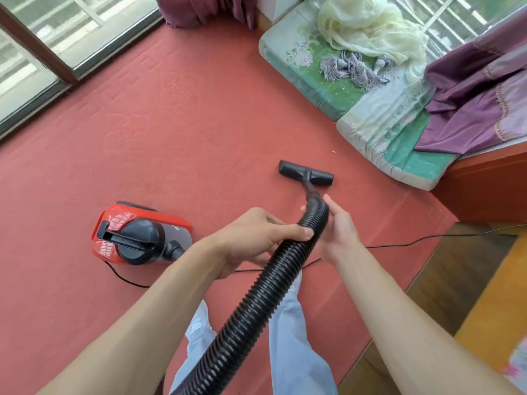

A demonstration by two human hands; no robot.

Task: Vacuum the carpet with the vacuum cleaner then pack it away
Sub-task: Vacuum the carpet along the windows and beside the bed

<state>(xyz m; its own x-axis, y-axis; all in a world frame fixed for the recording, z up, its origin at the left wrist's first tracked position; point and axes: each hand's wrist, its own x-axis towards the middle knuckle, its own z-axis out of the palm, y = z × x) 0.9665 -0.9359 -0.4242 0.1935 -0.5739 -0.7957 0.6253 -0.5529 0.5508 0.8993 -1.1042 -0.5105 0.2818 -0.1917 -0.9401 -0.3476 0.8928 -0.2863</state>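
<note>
A red and black vacuum cleaner [141, 233] sits on the red carpet [176, 124] at the left. Its ribbed black hose [256, 303] runs up from the bottom of the view to a black floor nozzle [305, 173] lying on the carpet. My left hand [256, 238] grips the hose from the left, thumb over the top. Near the hose's upper bend, my right hand [338, 232] holds it from the right side, fingers reaching behind it. Between my arms I see my light blue trouser legs.
Green floral cushions [328, 81] with cream and purple fabric lie at the right. A glass sliding door [42, 44] borders the carpet's far left. The black power cord [422, 239] runs right over wooden floor [445, 286]. A red wooden ledge [484, 183] stands right.
</note>
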